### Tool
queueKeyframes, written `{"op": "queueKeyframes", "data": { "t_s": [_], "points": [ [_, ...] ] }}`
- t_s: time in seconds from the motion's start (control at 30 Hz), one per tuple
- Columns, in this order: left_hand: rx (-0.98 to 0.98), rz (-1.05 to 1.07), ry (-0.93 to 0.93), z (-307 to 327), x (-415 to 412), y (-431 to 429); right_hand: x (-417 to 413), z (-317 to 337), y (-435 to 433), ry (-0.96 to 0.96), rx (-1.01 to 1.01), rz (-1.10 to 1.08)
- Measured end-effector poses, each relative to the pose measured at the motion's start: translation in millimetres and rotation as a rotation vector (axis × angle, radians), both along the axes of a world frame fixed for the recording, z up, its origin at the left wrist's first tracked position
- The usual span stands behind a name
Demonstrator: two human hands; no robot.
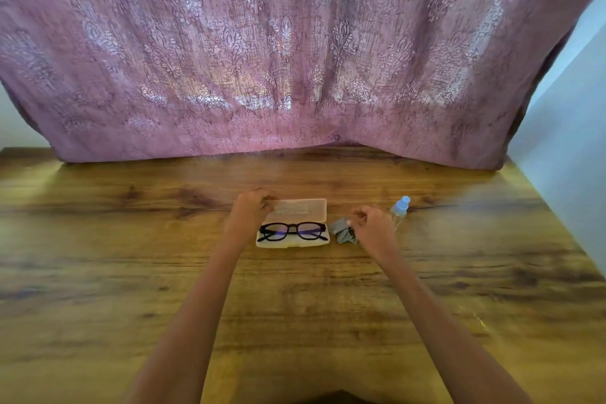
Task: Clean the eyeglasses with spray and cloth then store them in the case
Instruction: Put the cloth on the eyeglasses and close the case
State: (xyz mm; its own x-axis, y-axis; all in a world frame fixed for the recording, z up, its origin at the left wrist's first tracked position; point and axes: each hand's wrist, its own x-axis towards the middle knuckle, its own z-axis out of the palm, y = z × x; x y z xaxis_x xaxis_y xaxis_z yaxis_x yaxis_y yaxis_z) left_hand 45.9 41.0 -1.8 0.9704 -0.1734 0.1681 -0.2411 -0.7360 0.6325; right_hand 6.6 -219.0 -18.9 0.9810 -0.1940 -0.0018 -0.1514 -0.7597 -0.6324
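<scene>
left hand (250, 210) on open case (296, 210) lid, right hand (370, 228) curled

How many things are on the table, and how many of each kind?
Eyeglasses, lying in the open case: 1
Case: 1
Cloth: 1
Spray bottle: 1
Total: 4

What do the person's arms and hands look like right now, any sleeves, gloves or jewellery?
Both arms are bare from the bottom edge of the view up to the wrists: no sleeves show. The left hand and right hand wear no gloves, and no watch, bracelet or ring is visible. The picture is too soft to rule out a thin ring.
</scene>
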Motion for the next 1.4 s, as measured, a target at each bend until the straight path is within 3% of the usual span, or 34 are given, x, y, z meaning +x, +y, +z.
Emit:
{"op": "queueKeyframes", "data": {
  "t_s": [0.13,0.33,0.57,0.73,0.9,1.13,1.3,1.4],
  "points": [
    [0.040,-0.004,0.052,-2,5,-1,3,-5,-5,0.125,-0.069,0.115],
    [0.054,0.011,0.177,-6,11,1,4,-5,2,0.101,-0.052,0.118],
    [0.090,0.026,0.316,-8,19,6,7,0,-3,0.267,0.245,-0.043],
    [-0.122,0.104,0.224,12,11,-9,8,9,-7,0.347,0.548,-0.078],
    [-0.229,0.013,0.216,45,-2,-42,5,31,-6,0.255,0.829,-0.035],
    [-0.467,-0.240,0.584,56,-11,-74,1,76,8,0.152,0.952,0.076],
    [-0.701,-0.184,0.603,47,-14,-76,1,86,7,0.109,1.031,0.144],
    [-0.818,-0.168,0.610,45,-15,-73,2,87,7,0.053,0.968,0.120]
  ]
}}
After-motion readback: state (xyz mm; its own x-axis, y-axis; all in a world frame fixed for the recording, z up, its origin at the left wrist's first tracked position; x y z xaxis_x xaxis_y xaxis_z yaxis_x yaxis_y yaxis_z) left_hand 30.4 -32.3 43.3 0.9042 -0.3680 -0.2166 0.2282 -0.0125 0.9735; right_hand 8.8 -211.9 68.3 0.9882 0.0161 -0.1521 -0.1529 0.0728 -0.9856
